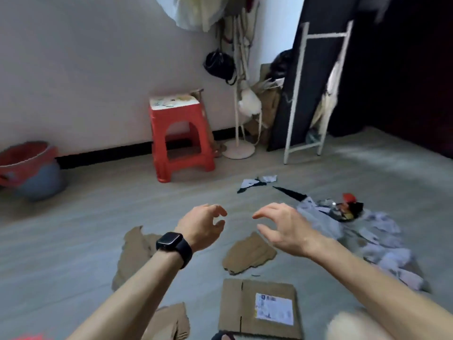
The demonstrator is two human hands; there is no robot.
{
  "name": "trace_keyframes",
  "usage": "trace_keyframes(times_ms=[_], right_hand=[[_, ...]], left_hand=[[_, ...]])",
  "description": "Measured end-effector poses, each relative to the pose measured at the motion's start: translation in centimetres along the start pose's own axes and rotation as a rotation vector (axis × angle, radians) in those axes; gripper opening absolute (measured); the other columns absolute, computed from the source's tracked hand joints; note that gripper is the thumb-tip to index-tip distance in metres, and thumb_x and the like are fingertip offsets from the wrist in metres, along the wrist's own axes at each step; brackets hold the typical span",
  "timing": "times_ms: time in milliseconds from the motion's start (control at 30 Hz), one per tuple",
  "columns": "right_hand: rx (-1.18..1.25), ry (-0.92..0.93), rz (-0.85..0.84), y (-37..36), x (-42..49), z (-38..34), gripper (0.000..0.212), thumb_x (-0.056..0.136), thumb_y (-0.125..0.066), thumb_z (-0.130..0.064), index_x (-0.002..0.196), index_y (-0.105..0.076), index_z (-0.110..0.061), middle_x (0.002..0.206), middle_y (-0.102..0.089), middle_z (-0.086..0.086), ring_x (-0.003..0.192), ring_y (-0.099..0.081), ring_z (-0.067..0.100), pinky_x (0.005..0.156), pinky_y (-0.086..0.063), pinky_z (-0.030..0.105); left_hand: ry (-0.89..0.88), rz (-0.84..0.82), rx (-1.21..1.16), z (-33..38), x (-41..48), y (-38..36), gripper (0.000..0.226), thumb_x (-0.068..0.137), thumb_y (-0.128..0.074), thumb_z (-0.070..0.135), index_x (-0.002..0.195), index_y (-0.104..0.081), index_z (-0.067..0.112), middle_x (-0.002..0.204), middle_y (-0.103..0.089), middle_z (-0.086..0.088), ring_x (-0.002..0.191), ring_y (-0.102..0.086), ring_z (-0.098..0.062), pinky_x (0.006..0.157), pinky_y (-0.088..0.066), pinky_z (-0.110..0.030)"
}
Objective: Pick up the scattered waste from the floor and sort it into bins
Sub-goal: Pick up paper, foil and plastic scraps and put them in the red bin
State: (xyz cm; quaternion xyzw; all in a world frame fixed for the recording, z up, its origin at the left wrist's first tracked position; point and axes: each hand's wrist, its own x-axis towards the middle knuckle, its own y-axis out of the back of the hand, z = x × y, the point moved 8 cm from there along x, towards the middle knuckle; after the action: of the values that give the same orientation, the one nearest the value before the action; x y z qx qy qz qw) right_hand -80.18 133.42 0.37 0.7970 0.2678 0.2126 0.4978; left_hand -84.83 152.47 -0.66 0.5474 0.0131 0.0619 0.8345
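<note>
My left hand (pixel 204 225), with a black watch on its wrist, and my right hand (pixel 282 227) hover side by side above the floor, fingers curled apart and holding nothing. Below them lie torn cardboard pieces: one (pixel 250 253) under my right hand, one (pixel 136 251) by my left forearm, one (pixel 171 322) near the bottom edge. A flattened cardboard box (pixel 237 305) with a white label lies in front. To the right sits a heap of white paper scraps (pixel 377 241) with a red and black wrapper (pixel 348 207). Dark and white scraps (pixel 257 182) lie farther off.
A red plastic stool (pixel 181 141) stands by the white wall. A red basin on a blue bin (pixel 31 168) sits at far left. A white coat stand (pixel 239 148), a white ladder rack (pixel 304 106) and a dark board lean at the back right.
</note>
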Motion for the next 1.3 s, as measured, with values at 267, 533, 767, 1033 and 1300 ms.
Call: trace_keyframes(times_ms=[267,533,767,1033,1300], right_hand=[[0.2,-0.55,0.129,-0.6,-14.9,20.7,0.027,0.092,-0.065,-0.03,0.119,-0.069,-0.028,0.118,-0.065,-0.012,0.114,-0.058,0.005,0.09,-0.035,0.01],[0.342,-0.833,0.096,-9.4,-24.3,31.8,0.029,0.09,-0.067,-0.024,0.118,-0.069,-0.024,0.118,-0.069,-0.009,0.109,-0.062,0.004,0.096,-0.042,0.016],[0.349,-0.994,-0.011,-14.5,-26.9,39.6,0.035,0.092,-0.065,-0.027,0.125,-0.063,-0.02,0.12,-0.065,-0.002,0.114,-0.061,0.014,0.096,-0.041,0.02],[0.241,-1.312,0.126,-14.5,-24.9,57.0,0.067,0.089,-0.064,-0.05,0.145,-0.043,-0.019,0.147,-0.042,0.012,0.135,-0.039,0.035,0.112,-0.033,0.039],[0.241,-1.493,0.081,-17.0,-25.0,69.4,0.101,0.084,-0.056,-0.072,0.159,-0.005,-0.028,0.167,0.002,0.014,0.154,0.01,0.03,0.123,-0.011,0.046]], left_hand=[[-0.259,-0.287,-0.059,16.7,5.9,-16.2,0.029,0.096,-0.053,0.036,0.124,-0.061,0.036,0.126,-0.064,0.009,0.112,-0.061,-0.015,0.091,-0.052,-0.033],[-0.271,-0.597,-0.019,21.7,5.7,-32.7,0.031,0.096,-0.053,0.031,0.127,-0.061,0.03,0.126,-0.063,0.003,0.111,-0.061,-0.018,0.088,-0.048,-0.026],[-0.268,-0.725,0.083,20.5,7.2,-41.1,0.031,0.097,-0.052,0.033,0.127,-0.058,0.032,0.127,-0.06,0.004,0.109,-0.061,-0.017,0.089,-0.051,-0.03],[-0.436,-0.715,0.11,24.8,15.4,-49.5,0.041,0.096,-0.052,0.035,0.137,-0.049,0.035,0.144,-0.042,0.007,0.122,-0.052,-0.018,0.097,-0.048,-0.035],[-0.636,-0.746,0.187,33.9,19.0,-57.3,0.071,0.093,-0.055,0.027,0.153,-0.019,0.036,0.163,-0.004,-0.001,0.143,-0.026,-0.029,0.109,-0.037,-0.04]])
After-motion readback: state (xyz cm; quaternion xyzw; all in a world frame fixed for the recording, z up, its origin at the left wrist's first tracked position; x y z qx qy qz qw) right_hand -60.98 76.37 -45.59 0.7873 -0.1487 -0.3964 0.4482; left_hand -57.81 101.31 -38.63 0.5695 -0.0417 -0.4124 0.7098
